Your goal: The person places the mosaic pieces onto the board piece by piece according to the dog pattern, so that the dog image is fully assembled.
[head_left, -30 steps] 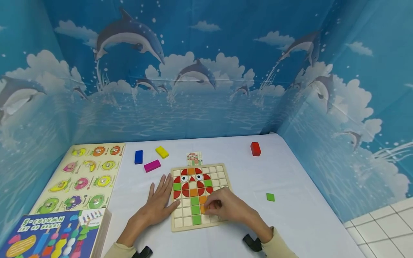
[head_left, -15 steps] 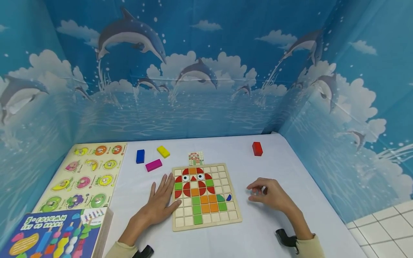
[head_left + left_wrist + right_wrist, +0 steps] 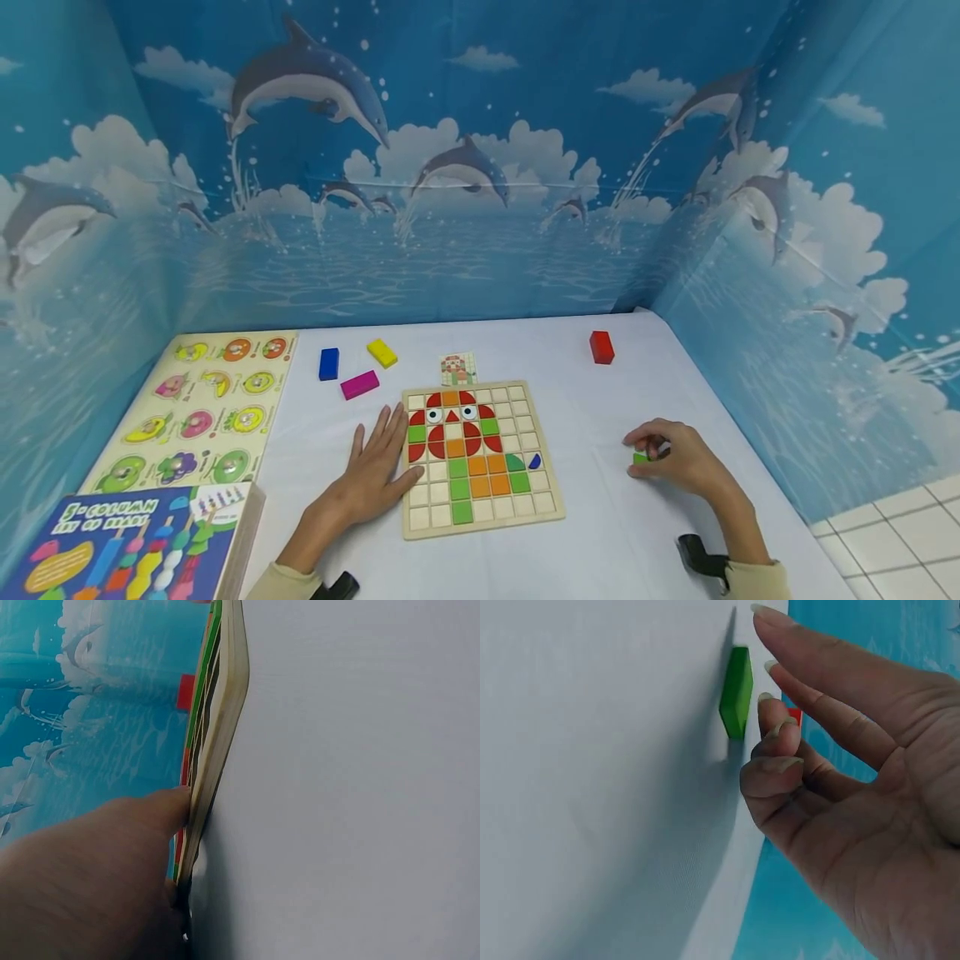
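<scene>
A wooden grid board lies on the table, partly filled with red, orange and green tiles forming a figure with two round eyes. My left hand rests along its left edge with fingers spread and thumb on the lower left corner area; in the left wrist view the thumb touches the board's side. Off to the right, my right hand is at a loose green square tile on the cloth. Its thumb and index finger are apart on either side of the tile, and the other fingers are curled.
A small pattern card stands behind the board. Blue, yellow and magenta blocks lie back left, a red block back right. A fruit puzzle board and a bead-set box occupy the left side.
My right hand has left the board and moved right to the loose green tile. Uncovered on the board are orange and green tiles and a small blue piece. The left hand stays put.
</scene>
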A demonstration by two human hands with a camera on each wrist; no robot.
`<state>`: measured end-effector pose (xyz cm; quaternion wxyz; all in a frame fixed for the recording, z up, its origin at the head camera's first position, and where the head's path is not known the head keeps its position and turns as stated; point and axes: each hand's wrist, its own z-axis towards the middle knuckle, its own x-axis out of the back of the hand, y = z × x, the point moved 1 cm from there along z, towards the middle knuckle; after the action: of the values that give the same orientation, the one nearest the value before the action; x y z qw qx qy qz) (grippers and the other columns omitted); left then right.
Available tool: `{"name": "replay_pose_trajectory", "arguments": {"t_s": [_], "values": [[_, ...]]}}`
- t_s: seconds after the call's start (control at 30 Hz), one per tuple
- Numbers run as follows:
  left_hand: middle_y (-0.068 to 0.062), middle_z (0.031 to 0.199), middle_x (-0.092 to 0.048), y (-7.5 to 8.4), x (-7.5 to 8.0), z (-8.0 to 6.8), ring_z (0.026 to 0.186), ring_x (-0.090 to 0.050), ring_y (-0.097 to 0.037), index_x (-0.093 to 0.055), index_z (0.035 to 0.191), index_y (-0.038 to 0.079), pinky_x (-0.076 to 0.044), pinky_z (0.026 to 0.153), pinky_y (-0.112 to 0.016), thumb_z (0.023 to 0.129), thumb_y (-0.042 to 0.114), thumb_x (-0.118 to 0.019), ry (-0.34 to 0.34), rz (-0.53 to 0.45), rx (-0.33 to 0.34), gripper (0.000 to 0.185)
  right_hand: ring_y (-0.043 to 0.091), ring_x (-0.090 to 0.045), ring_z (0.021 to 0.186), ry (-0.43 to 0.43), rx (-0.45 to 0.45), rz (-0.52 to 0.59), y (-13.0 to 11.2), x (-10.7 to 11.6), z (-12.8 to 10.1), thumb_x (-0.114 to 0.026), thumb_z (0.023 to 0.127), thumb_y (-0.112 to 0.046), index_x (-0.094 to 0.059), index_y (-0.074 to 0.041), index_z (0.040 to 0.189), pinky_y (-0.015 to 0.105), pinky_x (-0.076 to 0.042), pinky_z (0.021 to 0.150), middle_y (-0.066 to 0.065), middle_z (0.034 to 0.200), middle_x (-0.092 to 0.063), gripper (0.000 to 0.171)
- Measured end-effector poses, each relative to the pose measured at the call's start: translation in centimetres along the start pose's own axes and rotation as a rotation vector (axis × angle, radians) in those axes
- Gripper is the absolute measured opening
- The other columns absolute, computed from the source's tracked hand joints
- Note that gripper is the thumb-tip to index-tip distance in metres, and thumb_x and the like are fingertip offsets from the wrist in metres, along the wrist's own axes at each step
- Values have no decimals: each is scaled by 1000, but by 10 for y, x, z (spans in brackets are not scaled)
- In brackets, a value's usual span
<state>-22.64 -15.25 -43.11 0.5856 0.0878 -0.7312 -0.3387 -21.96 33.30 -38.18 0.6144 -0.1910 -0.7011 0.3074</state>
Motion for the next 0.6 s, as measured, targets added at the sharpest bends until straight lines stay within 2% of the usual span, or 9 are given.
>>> {"name": "replay_pose_trajectory", "arguments": {"t_s": [0.2, 0.3, 0.5, 0.6], "values": [[-11, 182, -3, 3, 2, -2, 168, 7, -34, -9, 173, 7, 9, 130, -66, 105, 45, -65, -13, 12, 14, 96, 14, -52, 75, -10, -50, 4, 13, 9, -4, -94, 78, -1, -78, 0, 105, 26, -46, 62, 6, 85, -63, 31], [-9, 182, -2, 3, 2, -1, 168, 8, -33, -9, 173, 8, 9, 130, -66, 106, 47, -64, -22, 16, 20, 96, 13, -53, 74, -12, -75, 4, 20, 9, -4, -94, 79, -3, -79, -2, 101, 26, -46, 61, 4, 82, -62, 27], [-9, 182, -2, 2, 2, 0, 168, 8, -33, -9, 173, 9, 9, 130, -66, 106, 47, -64, -20, 25, 27, 96, 12, -52, 72, -10, -37, 5, 24, 10, 0, -96, 78, -5, -79, -4, 96, 26, -46, 61, 3, 80, -61, 26], [-9, 182, -2, 3, 2, 0, 168, 8, -33, -9, 173, 8, 9, 130, -66, 105, 47, -64, -21, 23, 22, 96, 13, -51, 72, -19, -52, 3, 22, 11, 0, -96, 77, -4, -77, -3, 95, 26, -45, 61, 3, 79, -59, 26]]}}
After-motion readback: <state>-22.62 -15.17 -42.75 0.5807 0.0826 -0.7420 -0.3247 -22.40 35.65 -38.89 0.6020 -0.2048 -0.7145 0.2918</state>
